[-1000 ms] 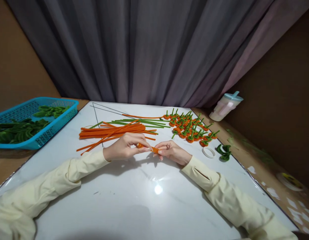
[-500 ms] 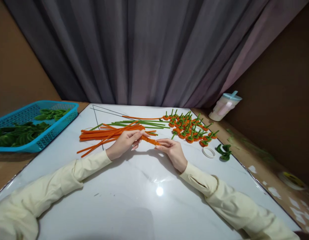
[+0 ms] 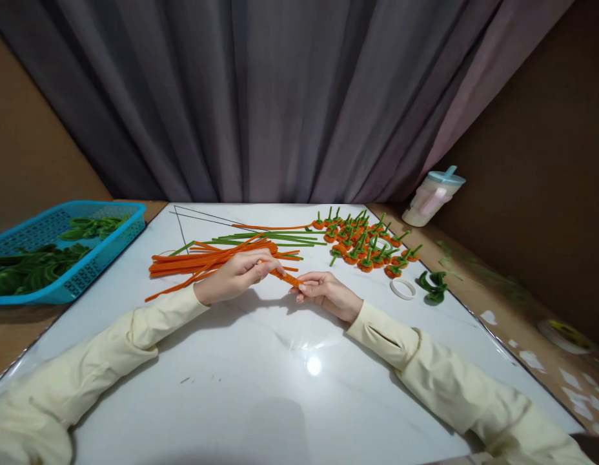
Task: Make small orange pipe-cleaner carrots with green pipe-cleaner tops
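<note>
A short orange pipe cleaner [image 3: 286,277] stretches between my two hands just above the white table [image 3: 261,387]. My left hand [image 3: 234,276] pinches its left end with closed fingers. The right end is pinched by my right hand [image 3: 323,292], fingers curled. A loose bundle of long orange pipe cleaners [image 3: 203,259] lies right behind my left hand, with green pipe cleaners [image 3: 275,238] beyond it. Both arms wear pale yellow sleeves.
Several small orange-and-green finished pieces [image 3: 365,242] are heaped at the back right. A white tape ring [image 3: 403,288] and green curls [image 3: 432,287] lie right of them. A blue basket [image 3: 62,248] of green leaves stands left; a lidded cup [image 3: 432,197] back right. Thin wires [image 3: 183,223] lie behind.
The orange pipe cleaner was bunched short between my fingertips, then drawn out longer. My hands shifted slightly apart, the right hand turning palm-down.
</note>
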The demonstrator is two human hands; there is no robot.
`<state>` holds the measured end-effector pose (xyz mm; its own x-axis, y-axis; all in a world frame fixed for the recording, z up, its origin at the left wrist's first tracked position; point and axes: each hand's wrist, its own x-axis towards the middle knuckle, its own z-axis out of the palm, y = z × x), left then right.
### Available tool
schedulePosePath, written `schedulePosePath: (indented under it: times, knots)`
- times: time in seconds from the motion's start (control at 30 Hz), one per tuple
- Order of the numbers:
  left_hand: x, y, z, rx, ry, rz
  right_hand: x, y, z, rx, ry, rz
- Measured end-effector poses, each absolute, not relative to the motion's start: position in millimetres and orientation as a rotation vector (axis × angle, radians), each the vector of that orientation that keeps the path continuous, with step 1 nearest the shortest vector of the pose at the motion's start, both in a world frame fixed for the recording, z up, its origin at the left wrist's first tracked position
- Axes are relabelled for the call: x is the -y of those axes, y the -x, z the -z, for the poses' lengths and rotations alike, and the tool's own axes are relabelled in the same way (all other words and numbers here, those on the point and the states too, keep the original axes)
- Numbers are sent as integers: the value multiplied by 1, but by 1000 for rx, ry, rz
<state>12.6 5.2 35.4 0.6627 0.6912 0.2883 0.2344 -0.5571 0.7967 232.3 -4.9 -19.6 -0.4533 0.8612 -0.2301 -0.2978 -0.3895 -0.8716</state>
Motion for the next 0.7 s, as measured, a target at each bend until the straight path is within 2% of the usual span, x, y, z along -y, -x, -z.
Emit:
schedulePosePath:
  times: [0.2,0.33,0.4,0.57,0.7]
  knots:
    - [-6,-12,-47,-775,-2143,-650,7,-231,21,1055,966,-1820]
    - [-13,3,-71,-766,-2063,-93,12,-229,16,1291,1055,-1546]
    - [-12,7,-78,-740,-2031,62,17,-227,12,1474,1083,-1370]
    - [6,-12,-58,-750,-1919,140,35,-222,2,1948,1031,-961]
    - [19,-32,-32,-812,-1553,77,41,-223,-1,2108,1041,-1025]
